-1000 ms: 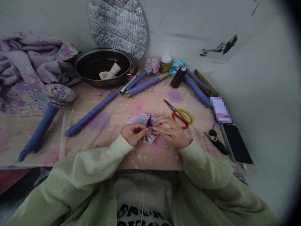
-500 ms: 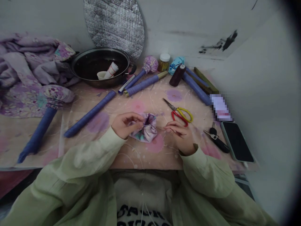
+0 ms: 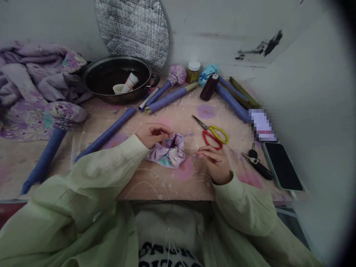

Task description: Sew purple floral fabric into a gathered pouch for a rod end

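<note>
Pinching the near-left side of the gathered rim of the floral cloth piece (image 3: 174,156) between thumb and fingers of the left hand (image 3: 152,135), nearly closed. Bringing thumb and forefinger of the right hand (image 3: 215,161) together on a thin strand (image 3: 190,154), with the other fingers curling loosely. Running the strand between the right fingertips and the cloth; not telling from this view whether a needle is being held. Resting the floral cloth piece on the patterned table cover (image 3: 155,181), between both hands, with its puckered opening facing up.

Finding scissors (image 3: 213,134) lying just beyond the right hand, handles red and yellow, tips pointing away to the left. Recording keys (image 3: 257,163) and a dark-screened phone (image 3: 283,167) lying to the right, near the table's edge. Noting a dark spool (image 3: 209,88) leaning beside a blue cloth bundle (image 3: 207,74), with a lidded jar (image 3: 193,72) standing to the left of that bundle. Observing a pan (image 3: 96,79) holding a cup (image 3: 118,89) and a white roll (image 3: 130,82), at the far left of centre. Listing a silver quilted disc (image 3: 136,33) leaning behind the pan, and purple floral fabric (image 3: 33,74) heaping at the far left.
</note>
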`<act>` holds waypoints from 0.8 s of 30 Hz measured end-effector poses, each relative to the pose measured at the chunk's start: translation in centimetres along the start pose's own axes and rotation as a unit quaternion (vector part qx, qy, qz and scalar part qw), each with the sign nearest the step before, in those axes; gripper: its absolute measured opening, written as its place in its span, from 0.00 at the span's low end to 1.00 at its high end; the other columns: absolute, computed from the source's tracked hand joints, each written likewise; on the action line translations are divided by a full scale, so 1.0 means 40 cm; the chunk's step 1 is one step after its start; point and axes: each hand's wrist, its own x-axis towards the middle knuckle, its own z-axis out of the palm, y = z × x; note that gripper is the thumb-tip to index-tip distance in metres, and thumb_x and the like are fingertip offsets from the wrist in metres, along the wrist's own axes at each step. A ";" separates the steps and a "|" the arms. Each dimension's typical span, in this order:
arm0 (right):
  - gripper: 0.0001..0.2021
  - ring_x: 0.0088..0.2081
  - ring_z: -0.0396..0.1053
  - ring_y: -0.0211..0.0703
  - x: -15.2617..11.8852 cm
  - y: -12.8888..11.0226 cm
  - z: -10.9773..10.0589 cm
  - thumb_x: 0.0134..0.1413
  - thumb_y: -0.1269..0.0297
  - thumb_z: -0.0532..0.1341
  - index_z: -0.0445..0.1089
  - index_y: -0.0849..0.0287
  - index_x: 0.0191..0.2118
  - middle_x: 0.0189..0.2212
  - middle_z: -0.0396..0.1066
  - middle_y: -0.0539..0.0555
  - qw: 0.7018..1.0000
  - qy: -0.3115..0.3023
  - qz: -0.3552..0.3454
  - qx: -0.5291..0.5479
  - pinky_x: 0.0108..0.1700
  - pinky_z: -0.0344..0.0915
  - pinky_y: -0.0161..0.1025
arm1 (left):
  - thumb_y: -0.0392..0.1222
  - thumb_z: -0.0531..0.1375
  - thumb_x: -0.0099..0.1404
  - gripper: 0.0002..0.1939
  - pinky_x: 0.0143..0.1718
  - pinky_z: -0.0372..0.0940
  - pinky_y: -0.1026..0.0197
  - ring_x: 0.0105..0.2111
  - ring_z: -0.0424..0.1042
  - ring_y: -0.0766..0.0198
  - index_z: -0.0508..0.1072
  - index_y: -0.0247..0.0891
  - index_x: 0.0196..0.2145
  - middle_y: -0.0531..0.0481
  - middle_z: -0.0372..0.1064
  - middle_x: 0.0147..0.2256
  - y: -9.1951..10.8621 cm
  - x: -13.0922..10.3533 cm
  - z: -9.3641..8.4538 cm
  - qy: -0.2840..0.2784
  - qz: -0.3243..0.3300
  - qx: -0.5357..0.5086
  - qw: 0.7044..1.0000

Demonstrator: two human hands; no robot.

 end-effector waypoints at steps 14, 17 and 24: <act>0.06 0.33 0.69 0.42 -0.005 0.005 0.003 0.51 0.65 0.60 0.76 0.54 0.30 0.28 0.71 0.53 1.000 0.015 -0.005 -0.009 0.35 0.68 0.42 | 0.36 0.62 0.49 0.10 0.15 0.51 0.71 0.16 0.57 0.75 0.76 0.37 0.33 0.49 0.74 0.27 -0.009 0.027 0.015 -0.062 0.083 0.114 0.988; 0.06 0.32 0.69 0.41 -0.005 0.003 0.001 0.51 0.66 0.60 0.76 0.54 0.30 0.28 0.71 0.53 1.000 0.012 -0.011 -0.022 0.35 0.68 0.42 | 0.36 0.61 0.49 0.12 0.16 0.52 0.71 0.16 0.56 0.75 0.76 0.37 0.34 0.50 0.73 0.27 -0.009 0.030 0.015 -0.063 0.093 0.129 0.985; 0.07 0.32 0.70 0.40 -0.007 0.010 -0.001 0.52 0.67 0.60 0.76 0.55 0.30 0.28 0.71 0.53 0.999 0.021 -0.029 -0.029 0.35 0.67 0.40 | 0.36 0.61 0.50 0.16 0.18 0.52 0.72 0.19 0.57 0.75 0.75 0.36 0.39 0.47 0.73 0.35 -0.024 0.041 0.004 -0.086 0.146 0.182 0.969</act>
